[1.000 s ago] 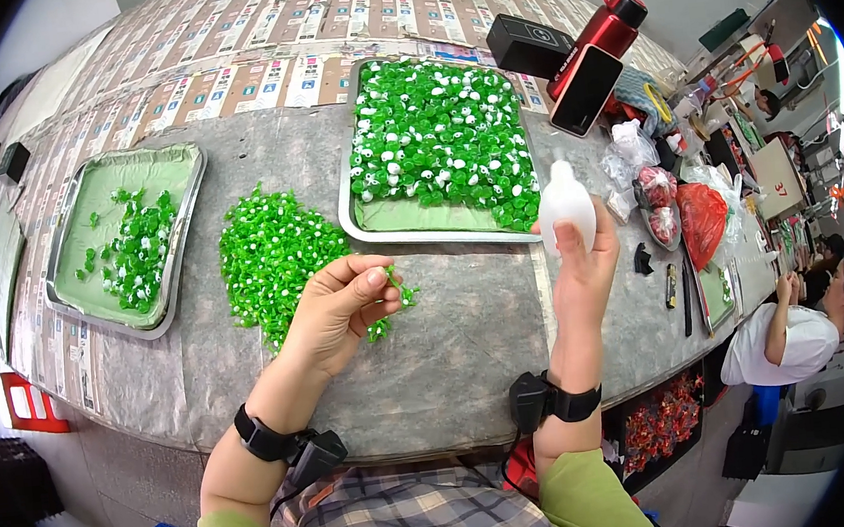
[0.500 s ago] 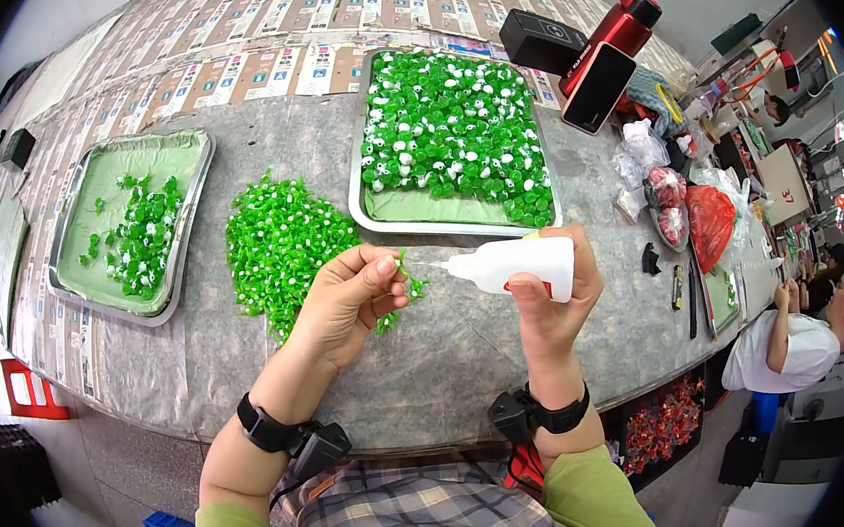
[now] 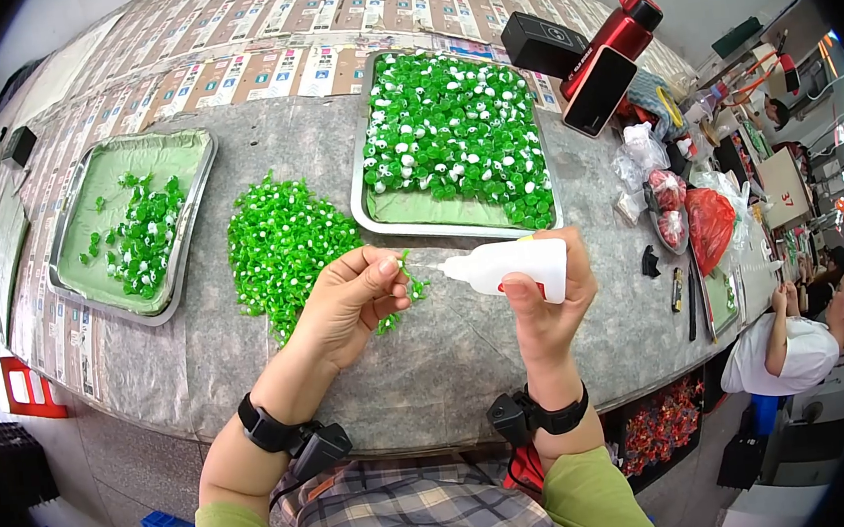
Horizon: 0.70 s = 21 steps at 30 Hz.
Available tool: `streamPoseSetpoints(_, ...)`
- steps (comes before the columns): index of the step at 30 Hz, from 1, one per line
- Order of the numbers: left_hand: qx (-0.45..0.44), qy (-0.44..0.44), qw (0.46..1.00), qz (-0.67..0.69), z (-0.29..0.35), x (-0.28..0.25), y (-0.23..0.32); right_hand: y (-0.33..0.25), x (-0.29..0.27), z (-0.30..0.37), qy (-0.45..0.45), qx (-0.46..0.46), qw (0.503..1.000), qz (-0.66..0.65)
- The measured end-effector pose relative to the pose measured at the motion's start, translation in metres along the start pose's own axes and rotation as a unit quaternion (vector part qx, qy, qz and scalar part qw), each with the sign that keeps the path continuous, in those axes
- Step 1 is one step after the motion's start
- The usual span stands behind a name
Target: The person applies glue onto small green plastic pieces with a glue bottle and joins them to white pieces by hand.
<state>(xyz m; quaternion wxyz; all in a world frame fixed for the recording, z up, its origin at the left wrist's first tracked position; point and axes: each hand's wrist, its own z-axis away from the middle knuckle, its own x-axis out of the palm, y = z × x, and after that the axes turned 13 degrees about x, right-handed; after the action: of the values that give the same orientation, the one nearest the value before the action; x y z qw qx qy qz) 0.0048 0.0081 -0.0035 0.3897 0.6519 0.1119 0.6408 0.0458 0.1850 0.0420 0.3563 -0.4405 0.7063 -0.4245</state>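
Note:
My left hand (image 3: 359, 294) pinches a small green plastic piece (image 3: 405, 265) between thumb and fingertips. In my right hand (image 3: 551, 302) is a white squeeze bottle (image 3: 502, 264), lying nearly level with its thin nozzle pointing left at the green piece. The nozzle tip ends close by the piece; whether they touch I cannot tell. Behind my left hand spreads a pile of small green pieces with white spots (image 3: 289, 240). Beyond the bottle stands a metal tray (image 3: 419, 226) filled with green pieces bearing white eye-like balls.
At the left, a second tray (image 3: 89, 242) holds fewer green pieces. A phone (image 3: 600, 90) leans on a red flask (image 3: 627, 27) beside a black box (image 3: 541, 40). Plastic bags, including a red one (image 3: 710, 223), lie at the right. A person (image 3: 790, 342) sits farther right.
The bottle in my right hand has shifted slightly left, its nozzle nearer the green piece. My left hand has hardly moved.

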Motion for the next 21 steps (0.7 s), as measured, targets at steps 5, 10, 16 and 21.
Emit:
streamPoseSetpoints(5,-0.005,-0.002,1.000,-0.001,-0.0003,-0.0017,0.0000,0.0037,0.0008,-0.0003,0.017,-0.001,1.000,-0.003)
streamPoseSetpoints(10,-0.007,0.005,1.000,-0.021,-0.0002,0.0006,0.0000,0.0031,-0.0018,-0.0016,0.038,-0.010,0.999,0.000)
streamPoseSetpoints(16,-0.009,0.001,1.000,-0.017,-0.0004,-0.0001,0.0000,0.0067,-0.0021,-0.0020,0.036,-0.023,0.999,0.027)
streamPoseSetpoints(21,0.003,0.004,1.000,-0.026,-0.0001,-0.0013,-0.0005,0.0047,0.0006,-0.0004,0.051,-0.003,0.997,-0.052)
